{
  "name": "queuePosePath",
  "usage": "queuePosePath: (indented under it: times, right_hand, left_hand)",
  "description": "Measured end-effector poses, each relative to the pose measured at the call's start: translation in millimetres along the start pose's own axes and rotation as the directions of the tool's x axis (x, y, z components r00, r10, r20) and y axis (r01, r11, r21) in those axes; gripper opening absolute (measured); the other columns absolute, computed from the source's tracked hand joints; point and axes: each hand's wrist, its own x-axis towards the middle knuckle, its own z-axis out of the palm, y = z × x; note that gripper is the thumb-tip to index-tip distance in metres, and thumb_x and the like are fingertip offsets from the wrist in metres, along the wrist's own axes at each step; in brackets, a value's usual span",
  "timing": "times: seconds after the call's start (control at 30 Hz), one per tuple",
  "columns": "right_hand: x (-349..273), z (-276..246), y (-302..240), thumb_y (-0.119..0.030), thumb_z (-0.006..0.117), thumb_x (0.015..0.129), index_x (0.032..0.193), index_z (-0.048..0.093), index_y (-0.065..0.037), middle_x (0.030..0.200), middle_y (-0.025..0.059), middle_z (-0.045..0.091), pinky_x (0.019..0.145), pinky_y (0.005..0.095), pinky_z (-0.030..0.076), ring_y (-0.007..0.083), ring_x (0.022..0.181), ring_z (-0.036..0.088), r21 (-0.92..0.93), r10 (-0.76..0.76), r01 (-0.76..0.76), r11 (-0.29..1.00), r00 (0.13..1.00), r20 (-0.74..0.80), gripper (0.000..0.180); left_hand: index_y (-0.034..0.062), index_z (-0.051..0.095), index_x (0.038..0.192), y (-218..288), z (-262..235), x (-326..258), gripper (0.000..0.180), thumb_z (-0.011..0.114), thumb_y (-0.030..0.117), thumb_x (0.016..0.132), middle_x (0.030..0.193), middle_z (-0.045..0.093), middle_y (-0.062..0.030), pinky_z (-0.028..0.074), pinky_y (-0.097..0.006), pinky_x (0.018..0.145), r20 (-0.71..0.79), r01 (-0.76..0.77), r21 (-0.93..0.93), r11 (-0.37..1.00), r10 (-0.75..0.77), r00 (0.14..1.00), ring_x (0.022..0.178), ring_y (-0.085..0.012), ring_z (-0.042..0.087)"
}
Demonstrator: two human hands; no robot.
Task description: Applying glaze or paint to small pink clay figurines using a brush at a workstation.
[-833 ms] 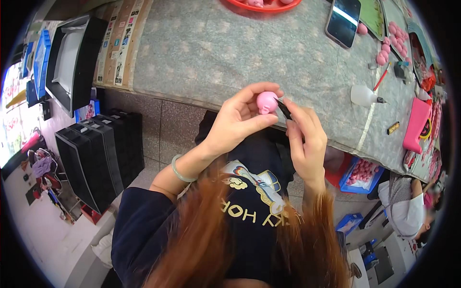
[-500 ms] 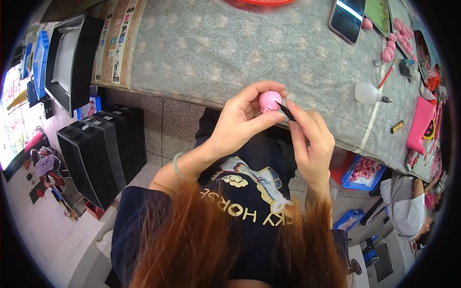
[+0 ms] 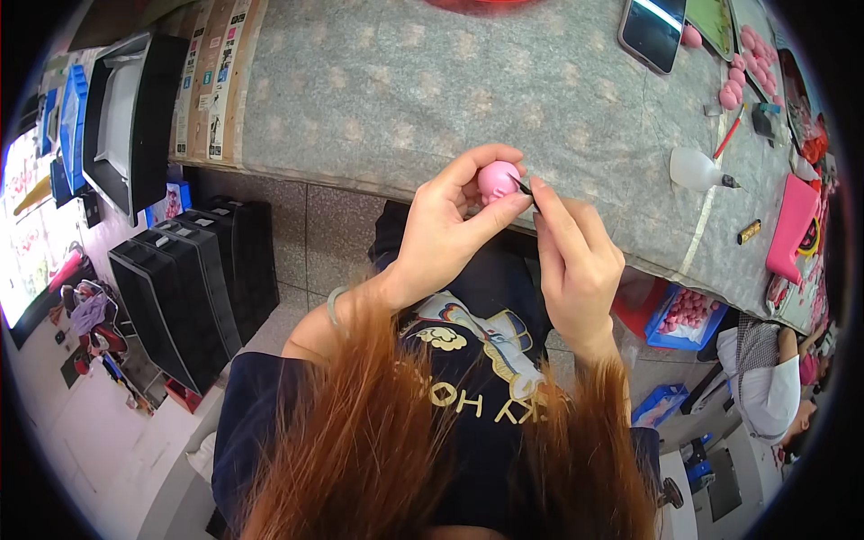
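A small pink figure with a round, ball-like head [image 3: 497, 179] is pinched between the fingers and thumb of my left hand [image 3: 445, 216], just off the table's near edge. Small bumps show on its lower side. My right hand [image 3: 578, 263] is closed round a slim black pointed tool [image 3: 526, 188] that looks like tweezers. Its tip touches, or nearly touches, the right side of the pink head. The fingers hide most of the tool. Both hands are close together in front of my chest.
The table [image 3: 405, 99] has a grey patterned cover. At its right are a phone [image 3: 652, 34], pink balls [image 3: 733, 87], a white squeeze bottle [image 3: 693, 169] and a pink tape dispenser [image 3: 792, 225]. Below stands a blue crate [image 3: 666, 337] of pink pieces. Black cases [image 3: 171, 288] stand left; a person [image 3: 760, 378] sits right.
The pink figure has turned a little in my left hand. The tool's tip has shifted up across the head, and my right hand has come slightly closer. The view has moved a bit.
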Motion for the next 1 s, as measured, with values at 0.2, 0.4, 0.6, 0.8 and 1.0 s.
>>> queuePosePath:
  times: [0.2,0.4,0.6,0.8,1.0]
  right_hand:
    - [-1.4,4.3,1.2,0.004,0.058,0.07,0.103,0.058,-0.008,0.077,0.0071,0.057,0.052,0.0277,0.044,0.019,0.061,0.056,0.089,-0.017,0.015,0.996,1.0,0.022,0.035]
    - [-1.2,3.7,2.9,0.004,0.056,0.074,0.101,0.059,-0.005,0.079,0.0091,0.058,0.054,0.0258,0.044,0.0187,0.062,0.056,0.063,0.015,-0.016,0.998,1.0,0.024,0.029]
    - [-3.9,8.1,2.5,0.005,0.056,0.074,0.101,0.059,-0.005,0.078,0.0092,0.058,0.053,0.0257,0.043,0.0184,0.061,0.056,-0.008,0.024,-0.025,1.0,0.999,-0.023,0.029]
    - [-3.2,8.1,4.3,0.005,0.055,0.074,0.101,0.059,-0.004,0.078,0.0101,0.058,0.054,0.0255,0.043,0.0182,0.061,0.056,0.07,0.047,-0.048,0.996,0.999,0.009,0.028]
    - [-3.7,7.7,5.5,0.006,0.054,0.075,0.101,0.058,-0.002,0.078,0.0112,0.058,0.055,0.0253,0.043,0.0182,0.062,0.055,0.109,0.038,-0.039,0.993,0.999,0.012,0.028]
  left_hand:
    - [-0.0027,0.045,0.113,4.0,-6.7,-4.6,0.035,0.055,0.0,0.079,0.102,0.053,-0.008,0.042,-0.024,0.083,0.033,0.026,0.029,0.999,-0.027,0.999,0.094,-0.0122,0.051]
    - [-0.0028,0.045,0.112,5.8,-4.7,-3.3,0.034,0.055,0.001,0.08,0.101,0.054,-0.008,0.043,-0.024,0.083,0.013,0.059,0.031,0.998,-0.059,0.998,0.093,-0.0119,0.051]
    - [-0.0026,0.046,0.111,2.3,-1.1,1.0,0.033,0.056,0.001,0.079,0.1,0.054,-0.0079,0.043,-0.024,0.082,-0.006,0.082,-0.014,0.997,-0.082,0.997,0.093,-0.0114,0.051]
    - [-0.0022,0.047,0.11,-3.3,1.1,0.8,0.032,0.057,0.001,0.079,0.1,0.054,-0.0077,0.043,-0.024,0.082,-0.034,0.067,-0.04,0.997,-0.068,0.997,0.092,-0.0116,0.052]
    - [-0.0009,0.048,0.108,-4.9,-0.4,-0.4,0.033,0.059,0.003,0.078,0.098,0.054,-0.0062,0.044,-0.023,0.08,-0.043,0.037,-0.061,0.997,-0.04,0.998,0.09,-0.0102,0.052]
